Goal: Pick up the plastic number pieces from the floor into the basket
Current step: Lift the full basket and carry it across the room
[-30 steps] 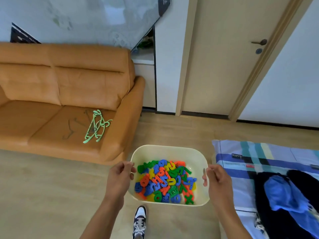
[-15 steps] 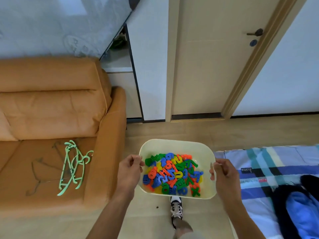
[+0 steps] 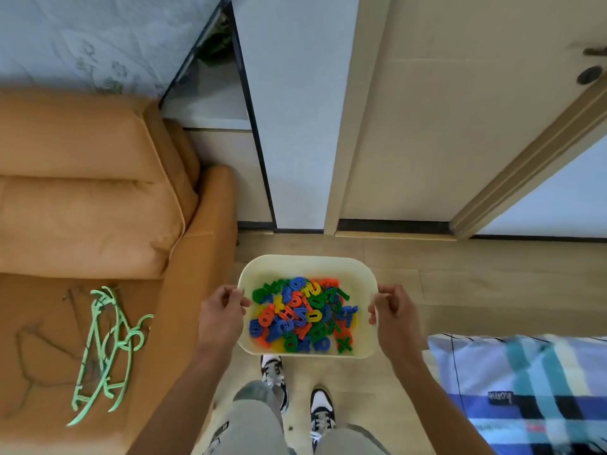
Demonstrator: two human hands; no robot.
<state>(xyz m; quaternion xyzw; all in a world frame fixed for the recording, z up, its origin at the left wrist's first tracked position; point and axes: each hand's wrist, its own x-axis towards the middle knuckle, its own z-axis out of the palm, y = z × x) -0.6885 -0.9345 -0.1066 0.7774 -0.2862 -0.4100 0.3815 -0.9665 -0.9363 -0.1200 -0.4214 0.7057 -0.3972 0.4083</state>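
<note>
A pale yellow plastic basket (image 3: 308, 265) is held in the air in front of me, above the wooden floor and my shoes. It holds a heap of plastic number pieces (image 3: 302, 313) in blue, green, orange and yellow. My left hand (image 3: 221, 315) grips the basket's left rim with curled fingers. My right hand (image 3: 392, 315) grips the right rim the same way. No loose number pieces show on the visible floor.
An orange sofa (image 3: 98, 208) stands at the left, its armrest close to the basket, with green clothes hangers (image 3: 108, 346) on the seat. A striped blanket (image 3: 532, 389) lies on the floor at the right. A closed door (image 3: 443, 110) and white cabinet (image 3: 289, 110) are ahead.
The view has swung to the right and tilted down, and I have stepped nearer the sofa's armrest. Both hands keep their grip on the basket, which stays level.
</note>
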